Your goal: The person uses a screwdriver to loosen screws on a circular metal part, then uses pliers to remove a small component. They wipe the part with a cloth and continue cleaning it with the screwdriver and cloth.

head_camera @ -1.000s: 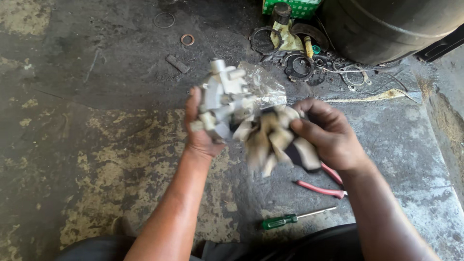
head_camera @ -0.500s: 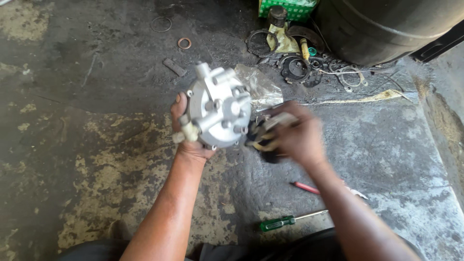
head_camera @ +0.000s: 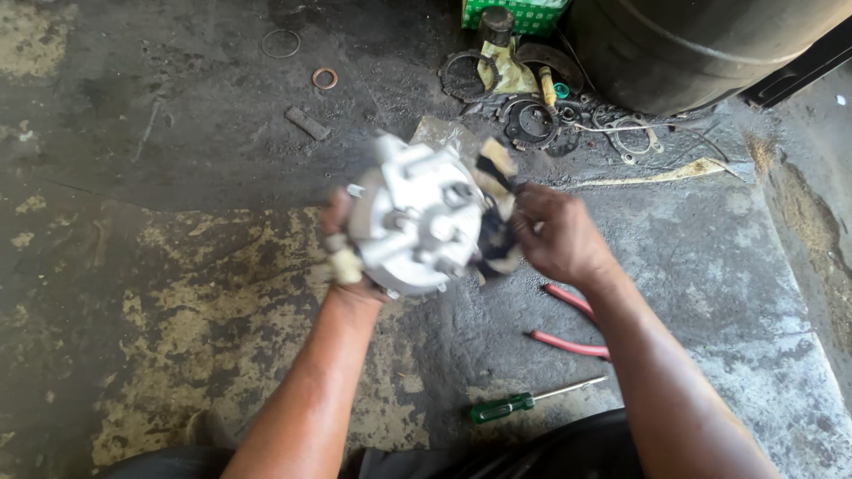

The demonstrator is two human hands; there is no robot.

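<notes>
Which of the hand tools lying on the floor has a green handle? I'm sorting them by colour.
The screwdriver, lying on the concrete nearest the person's body, has the green handle. The pliers just beyond it, below the right hand, have red handles.

You are in a repair workshop: beyond your right hand point(head_camera: 557, 239) lie metal rings and gaskets point(head_camera: 532, 122) on the oil-stained concrete floor point(head_camera: 177, 302), below it a green-handled screwdriver point(head_camera: 501, 407).

Metal housing point(head_camera: 415, 229) at centre, gripped from 9 o'clock by left hand point(head_camera: 342, 244). Rag point(head_camera: 495, 213) touching housing at 3 o'clock, in right hand point(head_camera: 555, 235). Pliers point(head_camera: 568, 324) on floor at 4 o'clock; screwdriver point(head_camera: 524, 402) at 5. Rings and gaskets point(head_camera: 532, 120) at 1 o'clock.
</notes>
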